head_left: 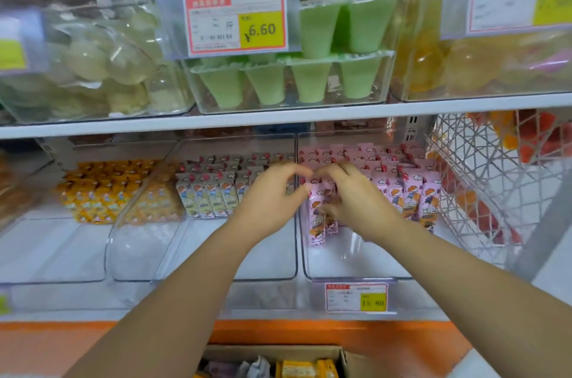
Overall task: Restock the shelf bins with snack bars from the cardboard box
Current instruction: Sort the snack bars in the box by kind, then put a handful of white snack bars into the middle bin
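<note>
Both my hands reach into the clear right-hand bin (353, 272) on the lower shelf. My right hand (356, 198) has its fingers curled round pink snack bars (318, 222) standing at the bin's front left. My left hand (272, 195) sits beside it at the bin's dividing wall, its fingers curled onto the same pink bars. More pink bars (414, 195) stand in rows behind. The middle bin (247, 269) holds pale purple bars (207, 195). A left bin holds orange bars (102, 191). The cardboard box (278, 362) lies open below, with orange and purple packs inside.
The upper shelf (278, 117) carries clear bins of green cups (309, 77), pale sweets and yellow sweets, with price tags hanging low. A white wire basket (495, 185) stands to the right of the pink bin. An orange base runs under the lower shelf.
</note>
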`<state>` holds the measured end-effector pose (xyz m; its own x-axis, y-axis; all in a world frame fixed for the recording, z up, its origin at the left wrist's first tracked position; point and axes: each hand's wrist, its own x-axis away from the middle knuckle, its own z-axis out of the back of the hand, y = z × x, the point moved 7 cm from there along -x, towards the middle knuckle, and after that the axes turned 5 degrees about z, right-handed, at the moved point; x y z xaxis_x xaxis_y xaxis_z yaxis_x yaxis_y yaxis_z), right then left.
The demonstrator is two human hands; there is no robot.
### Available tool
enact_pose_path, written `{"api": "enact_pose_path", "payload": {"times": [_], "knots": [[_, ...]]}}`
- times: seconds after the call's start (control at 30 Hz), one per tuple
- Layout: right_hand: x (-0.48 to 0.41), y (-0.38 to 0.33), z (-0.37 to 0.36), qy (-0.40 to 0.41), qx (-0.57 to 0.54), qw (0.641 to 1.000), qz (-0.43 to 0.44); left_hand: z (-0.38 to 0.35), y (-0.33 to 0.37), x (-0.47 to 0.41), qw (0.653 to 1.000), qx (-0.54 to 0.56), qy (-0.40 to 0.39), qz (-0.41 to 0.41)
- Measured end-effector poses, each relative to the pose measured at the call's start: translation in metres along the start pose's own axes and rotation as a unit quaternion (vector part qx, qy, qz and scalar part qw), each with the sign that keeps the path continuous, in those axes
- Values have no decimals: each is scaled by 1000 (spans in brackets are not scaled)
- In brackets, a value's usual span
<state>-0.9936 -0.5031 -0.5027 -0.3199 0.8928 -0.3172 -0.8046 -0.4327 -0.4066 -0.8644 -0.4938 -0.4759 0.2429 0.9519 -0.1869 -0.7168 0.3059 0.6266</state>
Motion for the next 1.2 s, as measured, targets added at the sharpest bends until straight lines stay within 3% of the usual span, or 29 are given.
{"api": "enact_pose_path", "payload": {"times": [0.17, 0.3, 0.47, 0.53, 0.63, 0.77, 0.87, 0.97, 1.2], "knots": [[44, -26, 22, 64, -16, 997, 25, 11, 2, 36, 999, 26, 29, -20], [95, -60, 23, 137, -52, 986, 79, 24, -2, 90, 990, 102, 97, -27], [147, -86, -16, 127, -85, 983, 100, 16, -24, 164, 984, 118, 131, -17], [160, -87, -45, 72, -70, 991, 93, 6, -44, 187, 991, 87, 100, -3], [177, -80, -93, -103, -32, 993, 49, -14, -87, 218, 999, 10, 13, 52], [201, -67, -141, -314, 47, 948, 8, -37, -150, 251, 980, -78, -112, 147], [211, -65, -157, -371, 96, 924, 18, -46, -179, 260, 960, -121, -159, 195], [220, -66, -173, -409, 83, 909, -7, -61, -182, 261, 953, -159, -180, 185], [221, -61, -179, -425, 85, 901, -27, -94, -180, 263, 941, -189, -204, 191]]}}
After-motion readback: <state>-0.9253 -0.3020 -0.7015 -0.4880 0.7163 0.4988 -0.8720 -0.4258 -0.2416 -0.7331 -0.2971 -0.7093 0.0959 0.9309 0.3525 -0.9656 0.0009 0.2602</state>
